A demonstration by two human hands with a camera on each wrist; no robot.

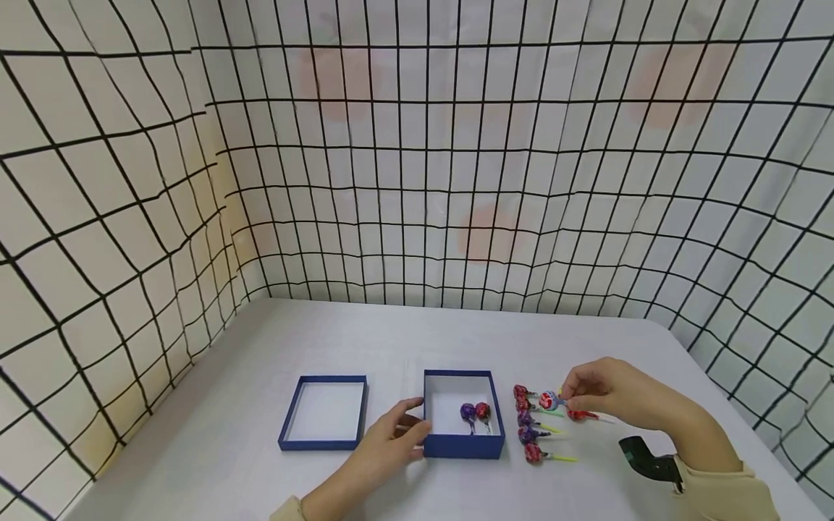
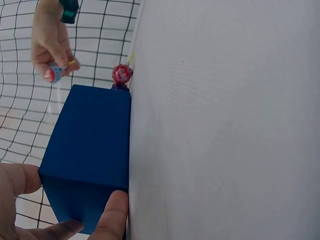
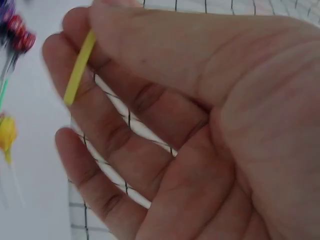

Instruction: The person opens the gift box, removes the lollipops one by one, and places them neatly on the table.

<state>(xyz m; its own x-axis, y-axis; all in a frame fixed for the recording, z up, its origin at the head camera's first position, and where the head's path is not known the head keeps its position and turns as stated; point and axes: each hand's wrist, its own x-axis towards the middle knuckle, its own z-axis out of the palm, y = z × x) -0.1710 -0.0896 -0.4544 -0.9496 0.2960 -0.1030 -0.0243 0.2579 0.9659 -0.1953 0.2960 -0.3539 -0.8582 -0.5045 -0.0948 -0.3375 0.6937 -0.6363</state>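
My right hand [image 1: 609, 391] pinches a lollipop [image 1: 549, 400] with a red, white and blue wrapper, raised over a group of other lollipops. Its yellow stick [image 3: 80, 68] shows between thumb and fingers in the right wrist view. With its fingertips, my left hand [image 1: 387, 441] touches the left side of a blue box [image 1: 464, 446]. Two lollipops lie inside the box, one purple [image 1: 468, 412] and one red [image 1: 483, 411]. To the right of the box, several lollipops lie in a column, a red one [image 1: 533, 454] nearest me.
Left of the box lies a shallow blue-rimmed lid [image 1: 322, 443], its white inside facing up. Another red lollipop [image 1: 580, 415] lies below my right hand. A black grid net [image 1: 426, 192] stands behind and at both sides of the white table [image 1: 215, 463].
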